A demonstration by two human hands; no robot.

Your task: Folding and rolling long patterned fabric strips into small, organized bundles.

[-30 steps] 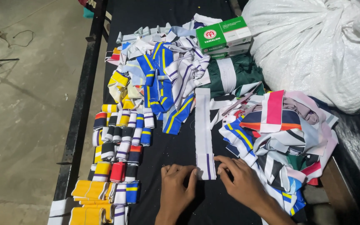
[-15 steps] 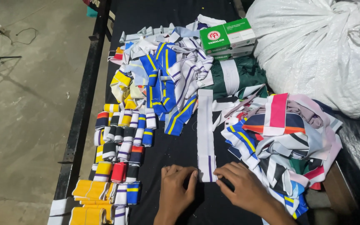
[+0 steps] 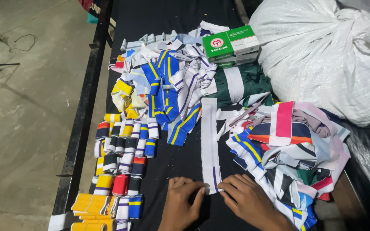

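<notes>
A long white fabric strip [image 3: 209, 141] with a purple line lies flat on the black table [image 3: 176, 162], running away from me. My left hand [image 3: 183, 205] and my right hand [image 3: 247, 199] both press their fingertips on the strip's near end, one on each side. Whether the fingers pinch the end or only rest on it is hard to tell.
Several rolled striped strips [image 3: 123, 158] stand in rows at the left. Loose strips in blue, white and yellow [image 3: 168, 85] pile behind; a mixed striped pile [image 3: 292, 145] sits right. A green and white box [image 3: 231, 45], folded green cloth [image 3: 240, 83] and a big white sack [image 3: 326, 51] lie at the back.
The view has shifted slightly. Both hands stay at the strip's near end, with fingers moved a little closer together on it.
</notes>
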